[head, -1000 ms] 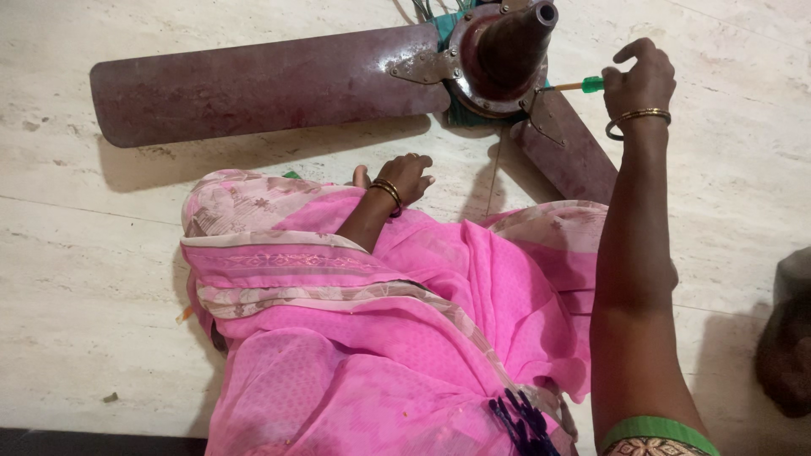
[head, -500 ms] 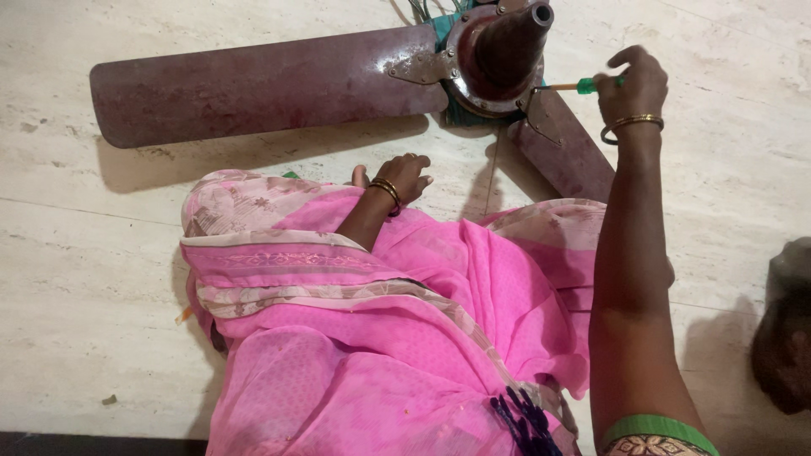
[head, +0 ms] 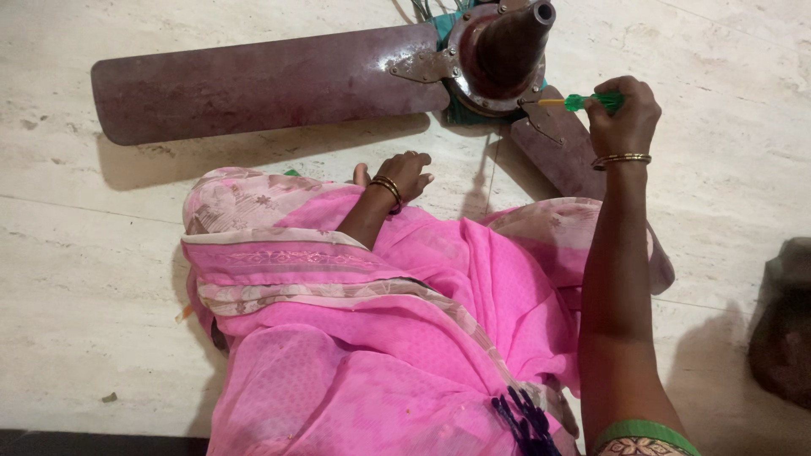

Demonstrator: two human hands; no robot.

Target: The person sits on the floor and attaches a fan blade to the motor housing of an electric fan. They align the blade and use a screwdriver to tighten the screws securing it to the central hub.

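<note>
Right hand clamped on green screwdriver; left hand half-curled, resting on floor.

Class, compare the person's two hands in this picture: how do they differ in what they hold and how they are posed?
The right hand is shut around a green-handled screwdriver aimed at the fan hub; the left hand holds nothing. The right hand is raised beside the hub; the left hand rests low, by the pink cloth. Both wear gold bangles.

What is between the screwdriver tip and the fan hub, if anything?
Nothing visible. The right hand holds the green-handled screwdriver, and its shaft runs clear to the blade bracket at the fan hub.
</note>
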